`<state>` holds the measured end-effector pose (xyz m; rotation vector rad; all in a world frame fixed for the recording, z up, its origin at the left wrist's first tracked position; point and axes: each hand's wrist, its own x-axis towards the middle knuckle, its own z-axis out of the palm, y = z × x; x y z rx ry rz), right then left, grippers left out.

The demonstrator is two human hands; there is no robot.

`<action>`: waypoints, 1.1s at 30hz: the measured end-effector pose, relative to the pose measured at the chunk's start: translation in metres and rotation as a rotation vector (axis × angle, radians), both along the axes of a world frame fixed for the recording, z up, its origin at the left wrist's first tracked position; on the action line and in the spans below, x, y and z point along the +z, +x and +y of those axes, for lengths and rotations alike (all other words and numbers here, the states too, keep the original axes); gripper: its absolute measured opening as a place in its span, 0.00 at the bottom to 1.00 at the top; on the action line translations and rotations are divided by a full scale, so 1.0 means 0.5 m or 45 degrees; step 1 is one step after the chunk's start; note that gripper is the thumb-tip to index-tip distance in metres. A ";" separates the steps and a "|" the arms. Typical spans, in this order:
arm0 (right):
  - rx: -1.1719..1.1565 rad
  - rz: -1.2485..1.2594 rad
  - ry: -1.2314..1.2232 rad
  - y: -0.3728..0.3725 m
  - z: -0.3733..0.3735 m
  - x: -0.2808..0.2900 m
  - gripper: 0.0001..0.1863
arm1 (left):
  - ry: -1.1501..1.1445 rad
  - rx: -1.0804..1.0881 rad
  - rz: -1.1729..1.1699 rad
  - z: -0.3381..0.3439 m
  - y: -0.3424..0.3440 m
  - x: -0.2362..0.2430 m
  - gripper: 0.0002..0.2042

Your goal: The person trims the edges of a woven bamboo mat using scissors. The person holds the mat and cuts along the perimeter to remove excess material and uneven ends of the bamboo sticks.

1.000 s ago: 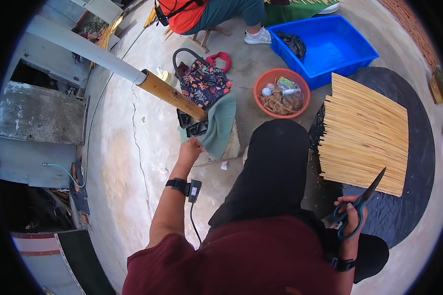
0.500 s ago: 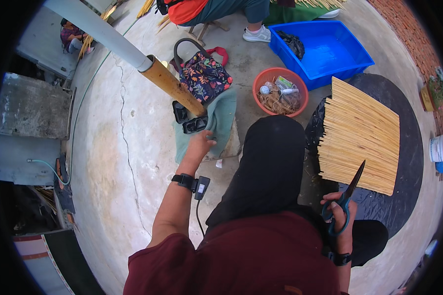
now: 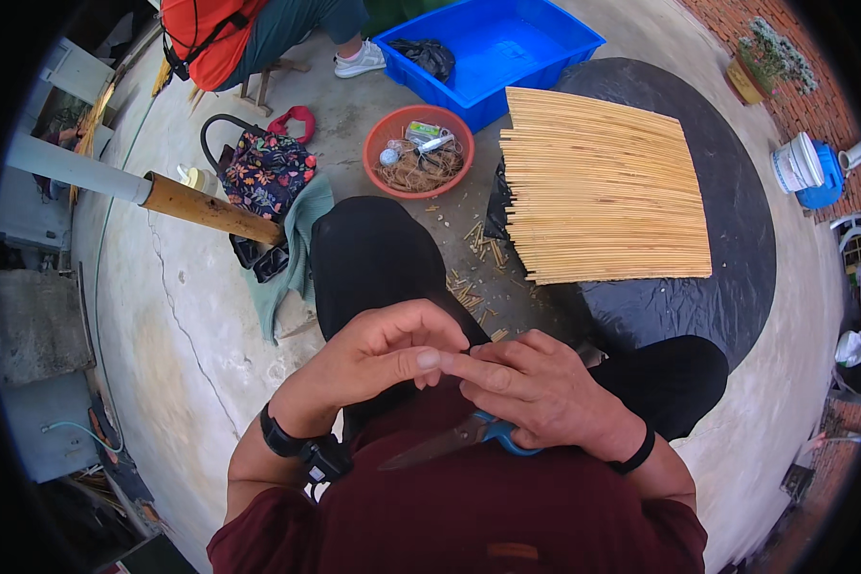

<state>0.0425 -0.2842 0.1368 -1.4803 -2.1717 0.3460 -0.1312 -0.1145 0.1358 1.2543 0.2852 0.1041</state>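
My left hand [image 3: 392,354] and my right hand [image 3: 536,387] meet over my lap, above the dark red shirt. The fingers of the left are curled, and its thumb tip presses against the right index fingertip. Anything small between them is hidden. Scissors [image 3: 440,444] with blue handles hang in my right hand, blades pointing left across the shirt. Beyond my hands, a panel of thin straw-coloured sticks [image 3: 607,191] lies side by side on a round black plastic-covered surface [image 3: 741,230].
An orange basin [image 3: 367,161] holds twine, a white ball and small packets. Behind it stands a blue tub [image 3: 545,48] with a black bag. A floral bag [image 3: 270,174], green cloth [image 3: 306,215] and pole [image 3: 96,174] are at left. Another person [image 3: 206,43] sits at the back.
My left hand has come back from the cloth by the black trays to my right hand. The scissors have swung from pointing up to pointing left. The view has shifted right.
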 end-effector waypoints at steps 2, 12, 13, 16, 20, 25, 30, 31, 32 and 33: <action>-0.022 0.008 0.017 0.008 -0.022 -0.010 0.11 | -0.096 -0.072 0.017 -0.033 0.024 -0.003 0.14; -0.118 0.032 0.136 0.044 -0.078 -0.025 0.16 | -0.195 -0.128 0.060 -0.092 0.087 -0.005 0.07; -0.129 0.040 0.165 0.046 -0.083 -0.025 0.16 | -0.219 -0.131 0.059 -0.097 0.093 -0.005 0.06; -0.155 0.013 0.142 0.049 -0.096 -0.038 0.17 | -0.081 -0.181 0.212 -0.113 0.120 0.005 0.06; -0.171 0.063 0.028 0.058 -0.119 -0.048 0.19 | 0.041 -0.327 0.265 -0.132 0.161 -0.019 0.07; -0.303 0.042 0.255 0.089 -0.140 -0.067 0.22 | -0.329 -0.391 0.183 -0.138 0.207 -0.021 0.07; -0.441 0.166 0.418 0.105 -0.154 -0.063 0.26 | -0.051 -0.431 0.033 -0.163 0.236 0.018 0.09; -0.439 0.222 0.438 0.107 -0.155 -0.065 0.27 | -0.015 -0.426 0.013 -0.166 0.237 0.019 0.09; -0.440 0.224 0.444 0.111 -0.156 -0.065 0.27 | 0.004 -0.435 0.003 -0.167 0.238 0.018 0.10; -0.420 0.203 0.458 0.114 -0.157 -0.064 0.25 | 0.010 -0.436 0.005 -0.169 0.238 0.017 0.10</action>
